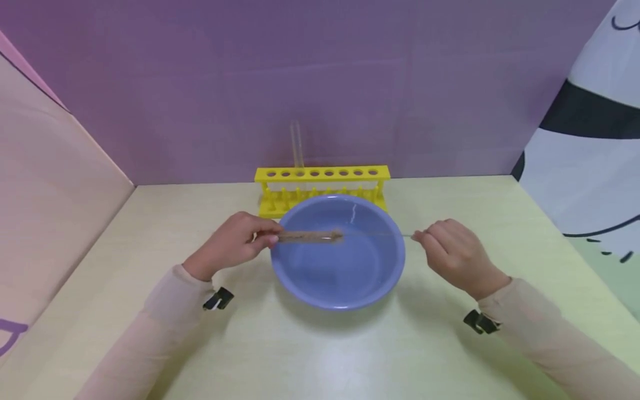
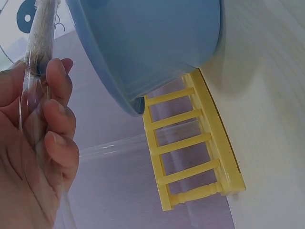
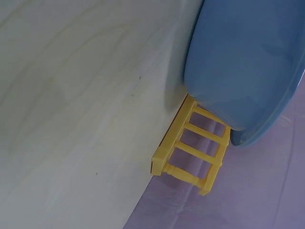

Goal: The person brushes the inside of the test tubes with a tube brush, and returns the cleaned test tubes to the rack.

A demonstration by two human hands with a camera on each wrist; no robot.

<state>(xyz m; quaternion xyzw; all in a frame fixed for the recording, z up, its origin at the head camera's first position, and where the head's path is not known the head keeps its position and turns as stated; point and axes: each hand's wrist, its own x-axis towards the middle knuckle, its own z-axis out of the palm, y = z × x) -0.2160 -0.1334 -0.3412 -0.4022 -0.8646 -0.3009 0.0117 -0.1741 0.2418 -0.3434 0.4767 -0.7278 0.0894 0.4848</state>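
Observation:
My left hand (image 1: 240, 239) grips a clear glass test tube (image 2: 32, 90), held level over the blue basin (image 1: 338, 304). Brown bristles of a test tube brush (image 2: 42, 40) fill part of the tube, and some stick out at its right end, blurred. Out to the right runs the brush's thin wire handle (image 1: 380, 234), its end pinched by my right hand (image 1: 457, 255) just beyond the basin's rim. The right wrist view does not show the right hand or the brush. Glare hides whether the basin holds water.
Behind the basin stands a yellow test tube rack (image 1: 322, 174), partly covered by it. One clear test tube (image 1: 297, 144) stands upright in the rack. A purple wall (image 1: 325, 83) closes off the back of the pale table (image 1: 200, 344).

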